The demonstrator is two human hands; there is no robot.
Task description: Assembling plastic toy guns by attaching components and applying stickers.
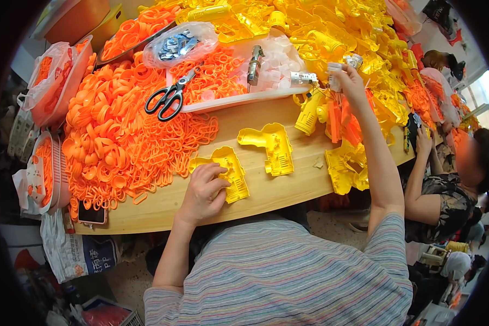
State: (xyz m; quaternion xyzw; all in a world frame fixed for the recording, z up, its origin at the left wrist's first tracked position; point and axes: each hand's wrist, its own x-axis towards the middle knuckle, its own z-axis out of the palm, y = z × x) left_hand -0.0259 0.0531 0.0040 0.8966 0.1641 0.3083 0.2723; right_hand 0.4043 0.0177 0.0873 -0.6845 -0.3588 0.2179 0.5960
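Observation:
My left hand (204,190) is at the near table edge, its bent fingers gripping a pistol-shaped yellow shell half (236,182), hollow side up. To the right of it lies a second pistol-shaped yellow shell (276,148), also hollow side up, touched by neither hand. My right hand (349,84) is raised at the right end of the white tray, pinching a small whitish translucent plastic part (334,76). Close to that hand are a silvery-white cylindrical part (303,78), a closed yellow body (309,111) and flat orange pieces (342,122).
Orange rings and clips (119,125) are heaped on the left. A white tray (239,101) holds orange clips, translucent parts and black-handled scissors (171,98). Yellow shells (331,32) pile up behind. A phone (92,213) lies front left; a co-worker (445,185) sits at right.

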